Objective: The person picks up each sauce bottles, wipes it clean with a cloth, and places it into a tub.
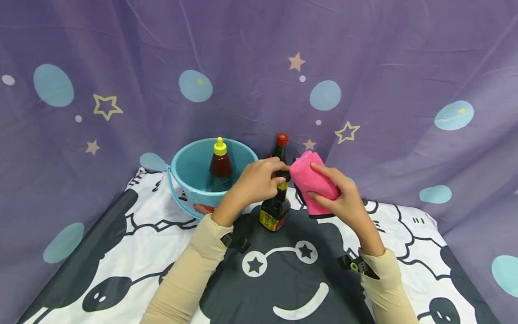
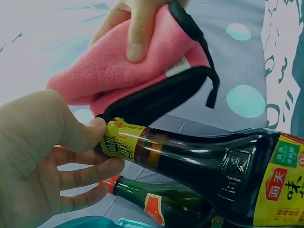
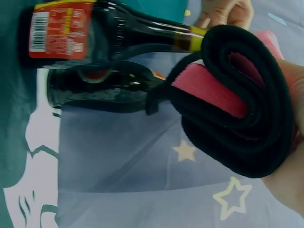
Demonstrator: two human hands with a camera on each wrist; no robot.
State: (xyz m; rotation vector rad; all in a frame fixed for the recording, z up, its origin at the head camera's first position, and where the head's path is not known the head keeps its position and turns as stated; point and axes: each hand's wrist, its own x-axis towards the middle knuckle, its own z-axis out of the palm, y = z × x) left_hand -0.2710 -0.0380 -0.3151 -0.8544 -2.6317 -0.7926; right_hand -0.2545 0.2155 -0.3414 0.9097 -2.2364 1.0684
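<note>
My left hand [image 1: 255, 182] pinches the top of a dark sauce bottle [image 1: 275, 211] with a yellow label. In the left wrist view, thumb and fingers sit at the bottle's neck, just above its yellow neck band. My right hand [image 1: 344, 193] grips a folded pink towel [image 1: 312, 182] with black edging, thumb on one side and fingers on the other. The towel is right beside the bottle top, overlapping it in the right wrist view [image 3: 223, 99]. Behind the left hand stands a green glass bottle [image 2: 175, 202] with a red cap.
A blue bucket [image 1: 182, 198] stands left of the bottles, its handle hanging on the left. Inside it is a red-brown sauce bottle [image 1: 220, 168] with a yellow nozzle cap. A purple curtain [image 1: 259, 67] hangs behind the patterned table cloth [image 1: 323, 238].
</note>
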